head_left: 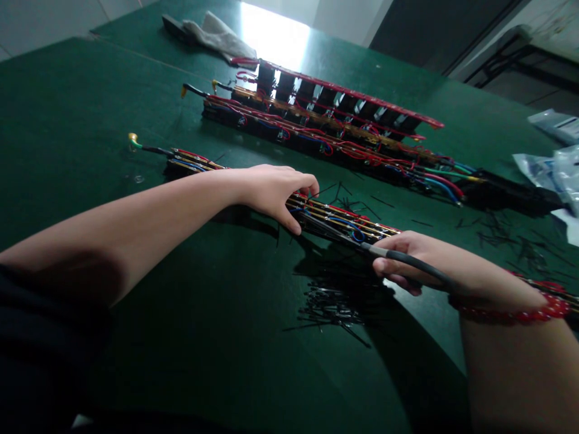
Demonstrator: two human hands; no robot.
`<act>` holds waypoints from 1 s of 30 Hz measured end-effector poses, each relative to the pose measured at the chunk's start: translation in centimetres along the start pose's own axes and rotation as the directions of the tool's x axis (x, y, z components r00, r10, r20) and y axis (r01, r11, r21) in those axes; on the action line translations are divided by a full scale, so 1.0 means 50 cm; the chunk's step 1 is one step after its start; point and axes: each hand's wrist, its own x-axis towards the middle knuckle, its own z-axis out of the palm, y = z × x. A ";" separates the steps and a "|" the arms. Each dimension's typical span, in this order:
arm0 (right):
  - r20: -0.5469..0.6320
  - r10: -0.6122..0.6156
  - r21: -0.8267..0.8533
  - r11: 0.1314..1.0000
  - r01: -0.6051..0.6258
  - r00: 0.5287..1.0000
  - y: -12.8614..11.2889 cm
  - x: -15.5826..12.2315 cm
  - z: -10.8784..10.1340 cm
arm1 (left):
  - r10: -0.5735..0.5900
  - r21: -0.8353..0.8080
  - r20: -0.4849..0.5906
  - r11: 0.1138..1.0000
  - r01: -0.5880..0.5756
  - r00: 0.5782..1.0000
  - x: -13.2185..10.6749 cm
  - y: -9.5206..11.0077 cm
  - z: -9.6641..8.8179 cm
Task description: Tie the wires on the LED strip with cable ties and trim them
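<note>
My left hand (271, 190) reaches across a long, narrow wiring assembly (375, 228), thumb on its near side and fingers curled over the far side. Red and blue wires and brass-coloured rods run along this assembly, and a yellow-tipped lead (132, 140) sticks out at its left end. In my right hand (414, 256) is a pair of scissors (409, 259) with dark handles. Their slim blades lie along the assembly's near side, pointing toward my left thumb. Whether the blades are apart is hard to make out. Thin black cable-tie offcuts (335, 301) lie heaped just below.
Beyond my hands, more wired assemblies (316, 129) lie side by side on the green table (113, 96). More black offcuts (525, 244) are scattered at the right, near clear plastic bags (549, 172). A pale glove or cloth (217, 35) lies at the far edge.
</note>
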 end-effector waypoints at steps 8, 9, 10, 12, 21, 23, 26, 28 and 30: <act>-0.038 0.031 -0.046 0.998 -0.033 0.999 -0.006 -0.001 0.004 | 0.008 -0.012 -0.016 1.000 -0.008 1.000 -0.001 -0.001 0.002; -0.049 0.038 -0.051 0.998 -0.041 0.998 -0.008 -0.002 0.005 | 0.008 -0.012 -0.016 1.000 -0.008 1.000 -0.001 0.000 0.001; -0.059 0.045 -0.054 0.997 -0.048 0.997 -0.010 -0.004 0.006 | 0.007 -0.012 -0.014 1.000 -0.007 1.000 -0.001 0.000 0.001; -0.073 0.060 -0.055 0.996 -0.064 0.996 -0.013 -0.008 0.007 | 0.001 -0.012 -0.011 1.000 -0.002 1.000 -0.002 0.001 0.000; -0.077 0.089 -0.076 0.993 -0.094 0.993 -0.010 -0.003 0.014 | -0.017 -0.010 -0.018 1.000 0.016 1.000 0.000 0.000 0.003; -0.049 0.076 -0.133 0.988 -0.082 0.996 -0.004 -0.008 0.009 | -0.015 -0.011 -0.017 1.000 0.015 1.000 0.000 0.001 0.003; -0.043 0.008 -0.171 0.985 -0.016 0.999 0.004 -0.037 -0.005 | -0.006 -0.022 -0.018 1.000 0.005 1.000 -0.002 0.000 0.001; -0.087 -0.036 -0.187 0.982 0.020 0.996 0.006 -0.063 -0.016 | -0.004 -0.054 -0.021 0.999 0.003 1.000 -0.002 -0.001 -0.001; -0.141 -0.066 -0.244 0.969 0.030 0.988 0.006 -0.081 -0.024 | -0.009 -0.135 -0.031 0.991 0.004 0.999 0.000 0.000 -0.003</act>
